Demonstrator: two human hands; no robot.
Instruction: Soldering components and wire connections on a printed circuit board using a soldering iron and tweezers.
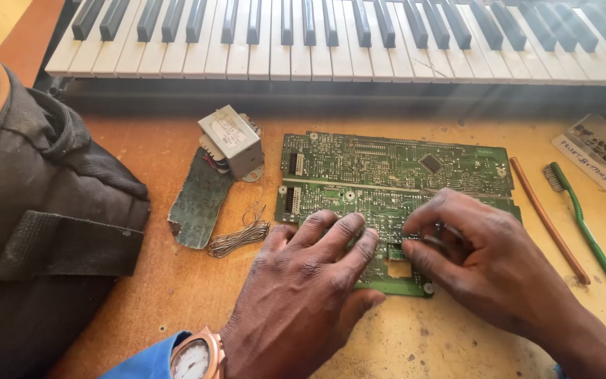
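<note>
A large green circuit board (387, 168) lies flat on the worn wooden table (190, 288), just in front of a piano keyboard (345, 42). My left hand (303, 295) rests palm down on the board's near edge, fingers spread on its surface. My right hand (478, 253) is bent over the board's near right part, thumb and fingertips pinched together at a small spot there. What sits between those fingertips is too small to make out. A watch (196, 356) is on my left wrist.
A transformer (233, 139) on a broken green board piece (201, 203) with a coil of thin wire (240, 237) lies left of the board. A dark bag (36, 224) fills the left side. To the right lie a brown stick (547, 217), a green toothbrush (591, 238) and a clear parts box (598, 151).
</note>
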